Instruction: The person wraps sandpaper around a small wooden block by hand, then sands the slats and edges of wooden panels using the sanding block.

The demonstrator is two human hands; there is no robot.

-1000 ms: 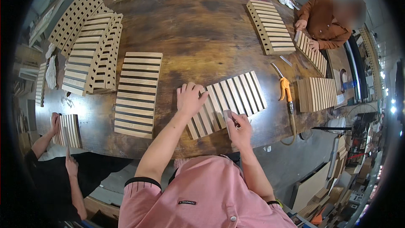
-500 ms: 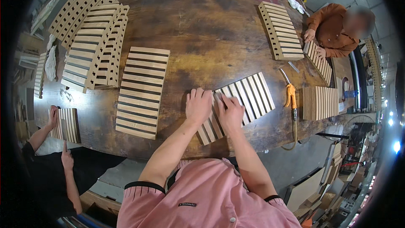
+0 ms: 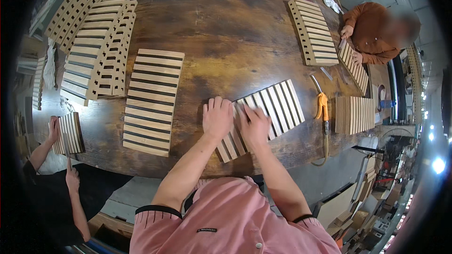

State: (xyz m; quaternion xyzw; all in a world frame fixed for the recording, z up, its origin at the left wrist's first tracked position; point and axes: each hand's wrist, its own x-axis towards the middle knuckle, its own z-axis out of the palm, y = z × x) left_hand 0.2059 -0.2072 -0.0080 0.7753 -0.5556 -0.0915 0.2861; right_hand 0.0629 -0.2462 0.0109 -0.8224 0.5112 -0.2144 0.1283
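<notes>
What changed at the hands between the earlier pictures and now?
The right hand moved from the near edge of the slatted panel, forward and leftward, onto the panel beside the left hand. Whether it still holds the flat grey piece is hidden. The left hand still rests on the panel; the orange air gun stays put.

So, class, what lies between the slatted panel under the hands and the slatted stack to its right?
In the head view, an orange air gun lies between the panel and the stack.
</notes>
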